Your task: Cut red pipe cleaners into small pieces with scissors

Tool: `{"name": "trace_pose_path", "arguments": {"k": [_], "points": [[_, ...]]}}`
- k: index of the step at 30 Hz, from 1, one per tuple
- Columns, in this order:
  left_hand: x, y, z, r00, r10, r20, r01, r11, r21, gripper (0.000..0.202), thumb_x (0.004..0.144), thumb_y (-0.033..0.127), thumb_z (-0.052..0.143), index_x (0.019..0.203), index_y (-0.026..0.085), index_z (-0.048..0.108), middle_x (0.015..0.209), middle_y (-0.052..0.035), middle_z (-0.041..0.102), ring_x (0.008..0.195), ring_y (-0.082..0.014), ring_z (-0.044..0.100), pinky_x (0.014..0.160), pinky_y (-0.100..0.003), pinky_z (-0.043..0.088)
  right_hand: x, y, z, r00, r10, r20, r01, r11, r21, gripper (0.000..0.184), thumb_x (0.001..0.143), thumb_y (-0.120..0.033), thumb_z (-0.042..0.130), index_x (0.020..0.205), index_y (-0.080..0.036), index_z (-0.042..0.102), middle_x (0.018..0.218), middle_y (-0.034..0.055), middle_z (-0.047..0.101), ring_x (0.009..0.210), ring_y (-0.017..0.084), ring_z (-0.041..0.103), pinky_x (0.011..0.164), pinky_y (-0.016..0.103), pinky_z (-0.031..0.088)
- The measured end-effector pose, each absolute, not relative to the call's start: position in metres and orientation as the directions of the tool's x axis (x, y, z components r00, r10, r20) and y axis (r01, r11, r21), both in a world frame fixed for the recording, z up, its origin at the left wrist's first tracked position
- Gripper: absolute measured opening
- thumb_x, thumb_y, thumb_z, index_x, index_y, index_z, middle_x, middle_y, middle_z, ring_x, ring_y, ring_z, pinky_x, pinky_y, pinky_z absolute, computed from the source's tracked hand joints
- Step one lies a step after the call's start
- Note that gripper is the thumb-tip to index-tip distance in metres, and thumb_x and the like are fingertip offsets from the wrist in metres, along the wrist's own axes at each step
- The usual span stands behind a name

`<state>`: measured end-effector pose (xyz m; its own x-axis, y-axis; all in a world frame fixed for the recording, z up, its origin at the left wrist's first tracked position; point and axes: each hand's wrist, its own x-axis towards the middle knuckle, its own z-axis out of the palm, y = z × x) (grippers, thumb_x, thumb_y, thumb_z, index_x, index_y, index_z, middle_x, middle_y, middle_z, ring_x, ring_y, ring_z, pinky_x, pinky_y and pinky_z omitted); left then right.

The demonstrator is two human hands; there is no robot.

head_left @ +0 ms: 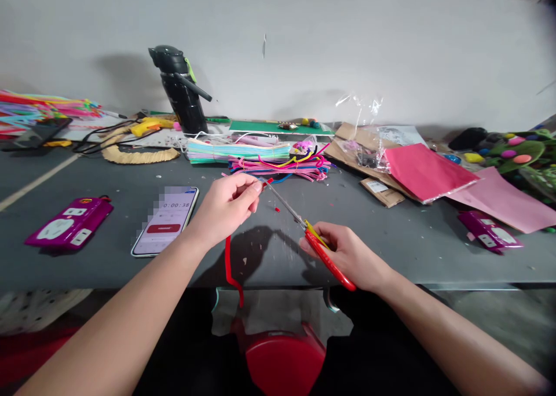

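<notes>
Between the thumb and fingers of my left hand, a red pipe cleaner is pinched. Its long end hangs down past the table's front edge, and a short tip pokes out beyond my fingertips. My right hand grips scissors with red and yellow handles. The blades point up and left and meet the short red tip right beside my left fingers. Whether the blades are fully closed is hard to tell. A tiny red scrap lies on the table beneath the blades.
Bundled pipe cleaners lie behind my hands. A phone showing a timer and a purple power strip are at left. A black bottle stands behind. Red paper, cardboard and another purple power strip are at right.
</notes>
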<state>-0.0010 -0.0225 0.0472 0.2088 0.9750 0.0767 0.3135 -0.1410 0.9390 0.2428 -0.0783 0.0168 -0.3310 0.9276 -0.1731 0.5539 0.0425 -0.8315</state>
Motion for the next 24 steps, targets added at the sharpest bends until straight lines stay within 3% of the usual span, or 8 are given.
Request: {"name": "trace_pose_path", "arguments": {"k": [15,24], "points": [[-0.0002,-0.0239,0.0496,0.211,0.976,0.063,0.320,-0.130,0.938,0.028,0.091,0.042,0.052,0.078,0.018,0.055,0.062,0.0016,0.052,0.047,-0.0068,0.041,0.043,-0.019,0.031,0.2418,-0.0789,0.0195,-0.381,0.905,-0.188,0.503,0.032,-0.864,0.028,0.088,-0.039,0.060,0.074,-0.018,0.048,0.067,-0.0057,0.034,0.062,0.010,0.028,0.051,0.022,0.025],[-0.0008,-0.0216,0.0442,0.194,0.980,0.054,0.310,-0.113,0.944,0.028,0.091,0.044,0.053,0.081,0.018,0.057,0.062,0.0014,0.052,0.049,-0.0076,0.041,0.044,-0.019,0.033,0.2424,-0.0788,0.0189,-0.387,0.903,-0.187,0.488,0.028,-0.872,0.025,0.089,-0.039,0.059,0.077,-0.018,0.051,0.066,-0.0057,0.039,0.061,0.010,0.030,0.051,0.022,0.027]]}}
